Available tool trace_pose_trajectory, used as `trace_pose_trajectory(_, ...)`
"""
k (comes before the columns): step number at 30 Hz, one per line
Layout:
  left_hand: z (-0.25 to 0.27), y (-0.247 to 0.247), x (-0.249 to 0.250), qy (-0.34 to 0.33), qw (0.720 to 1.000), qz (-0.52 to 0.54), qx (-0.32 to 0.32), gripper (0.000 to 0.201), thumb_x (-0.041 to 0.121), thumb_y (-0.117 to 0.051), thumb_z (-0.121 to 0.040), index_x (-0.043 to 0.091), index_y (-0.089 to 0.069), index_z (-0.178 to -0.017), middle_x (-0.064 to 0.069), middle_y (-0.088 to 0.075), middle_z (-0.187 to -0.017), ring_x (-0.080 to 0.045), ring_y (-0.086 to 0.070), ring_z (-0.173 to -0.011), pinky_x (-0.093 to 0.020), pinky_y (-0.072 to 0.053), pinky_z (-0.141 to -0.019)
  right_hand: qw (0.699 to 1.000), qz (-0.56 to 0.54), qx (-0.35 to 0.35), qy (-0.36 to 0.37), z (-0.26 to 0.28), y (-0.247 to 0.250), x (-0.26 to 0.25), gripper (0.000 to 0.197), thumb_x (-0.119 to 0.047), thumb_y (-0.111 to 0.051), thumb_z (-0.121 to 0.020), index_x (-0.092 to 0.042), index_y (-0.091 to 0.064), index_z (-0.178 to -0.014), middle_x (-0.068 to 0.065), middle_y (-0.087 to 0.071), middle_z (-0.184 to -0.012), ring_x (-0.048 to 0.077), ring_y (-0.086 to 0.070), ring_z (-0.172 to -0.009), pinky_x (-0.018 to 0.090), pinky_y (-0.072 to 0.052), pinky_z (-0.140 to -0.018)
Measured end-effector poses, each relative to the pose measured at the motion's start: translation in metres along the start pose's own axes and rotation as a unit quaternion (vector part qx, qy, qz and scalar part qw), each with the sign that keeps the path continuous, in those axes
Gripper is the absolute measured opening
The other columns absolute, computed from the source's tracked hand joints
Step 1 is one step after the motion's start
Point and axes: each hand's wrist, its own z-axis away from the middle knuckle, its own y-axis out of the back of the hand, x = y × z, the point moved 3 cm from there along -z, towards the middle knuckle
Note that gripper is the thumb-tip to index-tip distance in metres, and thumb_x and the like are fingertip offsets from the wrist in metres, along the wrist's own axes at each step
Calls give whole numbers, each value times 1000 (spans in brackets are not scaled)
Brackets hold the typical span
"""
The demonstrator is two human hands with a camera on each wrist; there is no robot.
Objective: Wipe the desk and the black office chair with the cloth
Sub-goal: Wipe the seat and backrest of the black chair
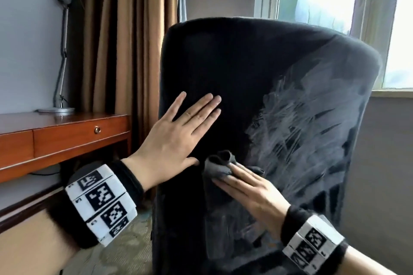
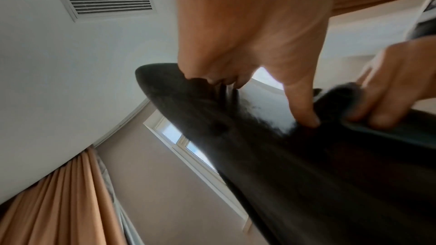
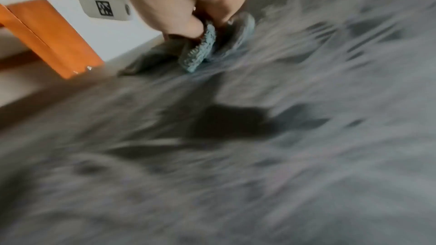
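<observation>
A carpeted room with a window holds the scene, and nearest the camera the two hands work on the rear face of the black office chair with a tall curved padded back. The right hand lies with fingers straight, pressing a crumpled grey-blue microfibre cloth flat against the lower middle of the backrest; the right wrist view shows the nubbly weave bunched under the fingertips. Just beside it, the left hand rests open, palm and spread fingers flat on the dark fabric, seemingly to brace the chair. The step in hand looks like wiping the chair back: pale, feathery streaks cover its right half, while the left half is matt and dark. The next move probably calls for sweeping the cloth leftward under steady pressure while the brace stops the chair swivelling. Further off stands the polished reddish-brown wooden worktop with a drawer, carrying a silver jointed desk lamp, before tan pleated curtains.
</observation>
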Motion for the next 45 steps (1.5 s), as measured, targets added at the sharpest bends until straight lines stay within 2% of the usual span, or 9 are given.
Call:
trace_pose_trajectory(5, -37, 23, -18, 39, 999, -8, 4, 123, 59, -74, -60, 7, -8, -150, -10, -1, -159, -21, 1, -146, -51, -4, -116, 917, -27, 227, -326, -5, 57, 90, 55, 18, -37, -76, 3, -56, -126, 15, -45, -141, 33, -41, -132, 28, -28, -114)
trace_pose_trajectory(10, -65, 26, 5, 69, 996, -17, -58, 122, 56, -62, -78, 9, 30, -142, -13, 41, -146, -23, 32, -139, -50, 15, -113, 989, -12, 102, -105, -17, 17, 12, 49, -4, -14, -98, -3, -55, -126, 8, -55, -133, 29, -40, -133, 31, -25, -115)
trace_pose_trajectory(13, -63, 22, 10, 86, 994, -3, -67, 123, 58, -59, -80, 11, 40, -136, -12, 52, -138, -22, 41, -132, -47, 19, -112, 978, -17, 128, -161, -16, 37, 61, 46, -6, -20, -98, -4, -50, -133, 7, -45, -143, 26, -35, -138, 33, -26, -115)
trace_pose_trajectory(17, -56, 19, 4, 83, 996, 3, -31, 139, 65, -74, -57, 14, 21, -145, -10, 31, -153, -21, 26, -142, -47, 11, -115, 898, -24, 292, -329, -29, 76, 121, 69, 24, -39, -65, 7, -49, -130, 14, -36, -146, 34, -34, -137, 34, -29, -114)
trace_pose_trajectory(23, -83, 31, 8, 105, 994, -9, -13, 142, 66, -76, -51, 12, 15, -145, -12, 21, -156, -23, 20, -143, -48, 10, -114, 978, 60, 163, -115, -50, 69, 83, 49, 1, -21, -94, 0, -52, -131, 12, -46, -142, 29, -35, -138, 38, -31, -113)
trace_pose_trajectory(29, -104, 35, -9, 100, 995, 1, 17, 144, 65, -81, -39, 14, -4, -150, -6, 4, -160, -23, 1, -146, -49, 3, -115, 860, 8, 360, -362, -47, 94, 151, 68, 28, -48, -69, 4, -48, -132, 11, -33, -149, 30, -28, -140, 27, -32, -113)
trace_pose_trajectory(35, -104, 37, -3, 115, 993, 8, 3, 146, 65, -76, -51, 16, 26, -142, -4, 32, -153, -21, 26, -141, -49, 16, -112, 956, 24, 252, -147, -71, 93, 111, 52, 6, -30, -85, -1, -50, -132, 11, -40, -146, 24, -28, -141, 35, -29, -115)
trace_pose_trajectory(42, -97, 30, -18, 92, 994, 54, 37, 145, 56, -87, -23, 11, -27, -147, -7, -20, -157, -27, -20, -143, -47, -1, -116, 764, -28, 353, -538, -24, 115, 200, 50, 16, -42, -80, 2, -55, -126, 13, -45, -143, 35, -45, -129, 32, -37, -102)
trace_pose_trajectory(45, -101, 33, -4, 99, 990, 80, 58, 148, 54, -88, -20, 7, -27, -146, -12, -19, -157, -29, -20, -142, -47, -1, -115, 858, -5, 356, -370, -48, 106, 155, 58, 18, -40, -71, 5, -54, -126, 16, -47, -141, 35, -38, -135, 35, -38, -108)
